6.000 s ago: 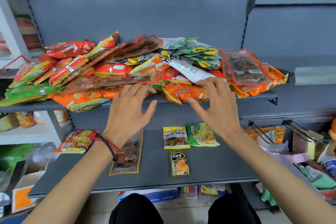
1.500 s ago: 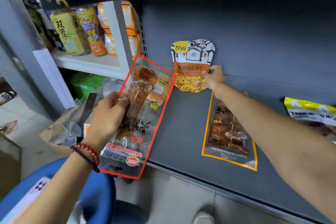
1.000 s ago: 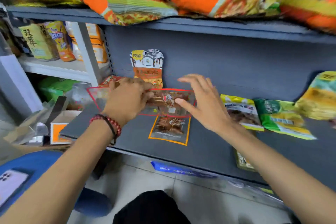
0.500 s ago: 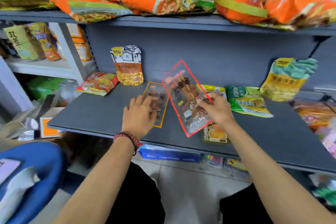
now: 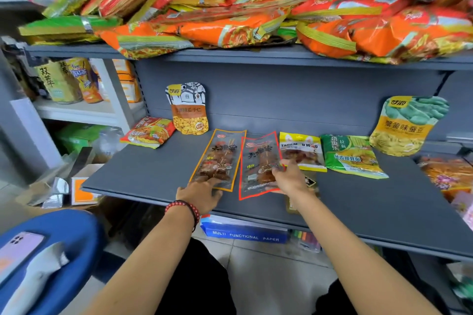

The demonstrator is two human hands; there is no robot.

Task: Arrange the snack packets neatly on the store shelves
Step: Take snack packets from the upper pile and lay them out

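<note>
On the grey lower shelf (image 5: 153,174) two clear skewer packets lie side by side. My left hand (image 5: 201,194) rests its fingertips on the near end of the orange-edged packet (image 5: 217,158). My right hand (image 5: 290,180) pinches the right edge of the red-edged packet (image 5: 257,161), which lies almost flat. To the right lie a yellow packet (image 5: 300,151) and a green packet (image 5: 350,155). A small dark packet (image 5: 311,183) is partly hidden under my right hand. A seed packet (image 5: 188,110) and a bean packet (image 5: 407,125) lean on the back panel. A red noodle packet (image 5: 148,132) lies at the left.
The upper shelf holds a loose pile of orange, red and green packets (image 5: 230,13) that overhangs its front edge. A blue chair (image 5: 76,250) with a phone (image 5: 20,250) stands at the lower left. A blue paper box (image 5: 245,234) sits below the shelf. A white side shelf (image 5: 76,110) carries yellow bags.
The red-edged packet, held tilted up in my right hand half a second ago, now lies beside the orange-edged one. My left hand has slid to that packet's near end.
</note>
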